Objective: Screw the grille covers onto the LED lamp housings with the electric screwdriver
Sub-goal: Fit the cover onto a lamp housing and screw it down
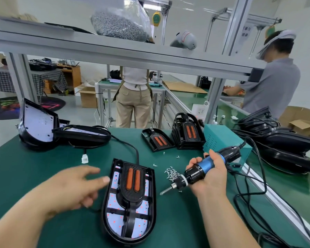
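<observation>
A black LED lamp housing [113,210] lies flat on the green table in front of me, with a black grille cover [132,181] bearing two orange strips set on it. My left hand [73,187] hovers just left of the housing, fingers loosely spread, holding nothing. My right hand [210,174] grips the blue and black electric screwdriver [200,169], its bit pointing down-left toward the table. A small pile of screws [171,173] lies between the housing and the screwdriver.
Spare grille covers [157,140] and a stack of them [188,135] sit at the back, beside a teal power box [222,138]. Bare housings [61,129] lie back left, finished lamps [283,140] with cables at right. Two people stand beyond the bench.
</observation>
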A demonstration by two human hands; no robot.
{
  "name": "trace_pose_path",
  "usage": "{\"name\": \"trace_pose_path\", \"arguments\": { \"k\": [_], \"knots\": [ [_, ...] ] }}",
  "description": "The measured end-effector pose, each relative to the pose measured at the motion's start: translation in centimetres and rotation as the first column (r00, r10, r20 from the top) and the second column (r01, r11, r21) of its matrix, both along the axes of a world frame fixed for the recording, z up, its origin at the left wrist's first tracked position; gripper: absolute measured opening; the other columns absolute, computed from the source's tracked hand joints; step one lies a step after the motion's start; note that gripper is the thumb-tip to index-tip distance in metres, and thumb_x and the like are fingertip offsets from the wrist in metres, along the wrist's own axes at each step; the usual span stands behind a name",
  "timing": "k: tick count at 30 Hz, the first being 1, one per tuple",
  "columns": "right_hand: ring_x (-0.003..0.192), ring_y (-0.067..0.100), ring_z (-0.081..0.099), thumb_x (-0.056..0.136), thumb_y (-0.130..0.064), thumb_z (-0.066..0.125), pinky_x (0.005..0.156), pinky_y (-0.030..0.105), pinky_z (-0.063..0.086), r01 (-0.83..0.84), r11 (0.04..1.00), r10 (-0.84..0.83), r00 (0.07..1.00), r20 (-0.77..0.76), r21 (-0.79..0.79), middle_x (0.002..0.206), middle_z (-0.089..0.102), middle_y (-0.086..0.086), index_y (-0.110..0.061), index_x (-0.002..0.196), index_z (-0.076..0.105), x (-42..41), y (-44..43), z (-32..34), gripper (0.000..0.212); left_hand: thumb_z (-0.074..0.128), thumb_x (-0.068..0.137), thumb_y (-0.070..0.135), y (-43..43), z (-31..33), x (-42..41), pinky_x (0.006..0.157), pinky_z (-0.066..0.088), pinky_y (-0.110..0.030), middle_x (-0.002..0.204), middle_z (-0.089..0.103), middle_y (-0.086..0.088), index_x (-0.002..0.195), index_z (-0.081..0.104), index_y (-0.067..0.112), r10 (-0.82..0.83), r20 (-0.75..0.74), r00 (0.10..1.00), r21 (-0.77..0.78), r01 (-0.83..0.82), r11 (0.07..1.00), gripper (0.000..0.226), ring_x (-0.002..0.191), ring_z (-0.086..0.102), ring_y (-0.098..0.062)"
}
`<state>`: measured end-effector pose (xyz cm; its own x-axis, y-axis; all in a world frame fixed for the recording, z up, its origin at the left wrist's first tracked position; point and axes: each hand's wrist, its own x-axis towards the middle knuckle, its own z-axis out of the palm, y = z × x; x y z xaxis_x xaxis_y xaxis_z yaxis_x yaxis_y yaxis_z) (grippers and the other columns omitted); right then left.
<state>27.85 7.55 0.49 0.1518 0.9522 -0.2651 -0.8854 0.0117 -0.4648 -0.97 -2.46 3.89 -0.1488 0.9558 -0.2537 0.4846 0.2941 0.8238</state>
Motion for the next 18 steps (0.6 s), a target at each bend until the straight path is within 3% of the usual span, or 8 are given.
{"name": "trace_pose_path", "arguments": {
  "k": [2, 3, 5, 7, 11, 18],
  "knots": [
    [0.045, 0.016, 0.055, 0.084, -0.026, 0.068, 0.049, 0.022, 0.047, -0.003, 1.0, 0.003, 1.0, -0.017, -0.004, 0.058, 0.055, 0.0, -0.018, 0.085, 0.052, 0.1, 0.1, -0.5, 0.018, 0.069, 0.09, 0.033, 0.9, 0.2, 0.1, 0.064, 0.048, -0.031, 0.074, 0.068, -0.003, 0.117, 0.066, 0.023, 0.186, -0.091, 0.978, 0.229, -0.161, 0.96, 0.029, 0.064, 0.061, -0.018],
    [0.045, 0.016, 0.054, 0.083, -0.026, 0.068, 0.049, 0.022, 0.047, -0.01, 1.0, 0.01, 1.0, -0.026, -0.003, 0.059, 0.054, 0.001, -0.018, 0.084, 0.053, 0.1, 0.2, -0.8, 0.017, 0.067, 0.091, 0.031, 1.4, 0.4, 0.5, 0.067, 0.045, -0.031, 0.076, 0.066, 0.001, 0.113, 0.068, 0.023, 0.22, -0.164, 0.962, 0.306, -0.162, 0.938, 0.023, 0.069, 0.06, -0.016],
    [0.045, 0.017, 0.053, 0.082, -0.026, 0.067, 0.048, 0.022, 0.047, -0.023, 0.999, 0.024, 0.999, -0.032, 0.023, 0.06, 0.054, 0.002, -0.017, 0.084, 0.053, 0.0, 0.3, -1.2, 0.016, 0.068, 0.091, 0.028, 2.6, 1.2, 2.4, 0.071, 0.041, -0.029, 0.083, 0.066, 0.008, 0.106, 0.069, 0.027, 0.16, -0.257, 0.953, 0.363, -0.058, 0.93, 0.015, 0.081, 0.062, -0.014],
    [0.046, 0.017, 0.053, 0.077, -0.026, 0.068, 0.048, 0.022, 0.046, -0.029, 0.997, 0.031, 0.999, -0.017, 0.071, 0.061, 0.053, 0.002, -0.018, 0.083, 0.054, 0.0, 0.4, -1.4, 0.017, 0.068, 0.091, 0.027, 4.5, 1.7, 4.9, 0.084, 0.042, -0.024, 0.098, 0.07, 0.01, 0.107, 0.071, 0.027, 0.0, -0.377, 0.926, 0.351, 0.143, 0.926, 0.017, 0.1, 0.064, -0.014],
    [0.046, 0.017, 0.052, 0.065, -0.027, 0.069, 0.047, 0.022, 0.046, -0.018, 0.985, 0.016, 1.0, 0.015, 0.169, 0.06, 0.051, 0.002, -0.019, 0.08, 0.056, 0.1, 0.2, -1.3, 0.021, 0.065, 0.093, 0.031, 9.0, 1.9, 10.5, 0.095, 0.04, -0.019, 0.118, 0.068, 0.01, 0.119, 0.069, 0.031, -0.279, -0.574, 0.77, 0.219, 0.473, 0.853, 0.026, 0.112, 0.06, -0.01],
    [0.045, 0.017, 0.052, 0.07, -0.029, 0.064, 0.046, 0.022, 0.046, -0.041, 0.973, 0.031, 0.998, 0.049, 0.225, 0.058, 0.051, 0.002, -0.019, 0.086, 0.054, 0.3, 0.1, -1.2, 0.022, 0.063, 0.096, 0.031, 12.9, -0.2, 14.6, 0.1, 0.049, -0.036, 0.129, 0.065, -0.002, 0.124, 0.068, 0.018, -0.481, -0.718, 0.503, -0.154, 0.559, 0.815, 0.031, 0.119, 0.058, -0.025]
  ]
}}
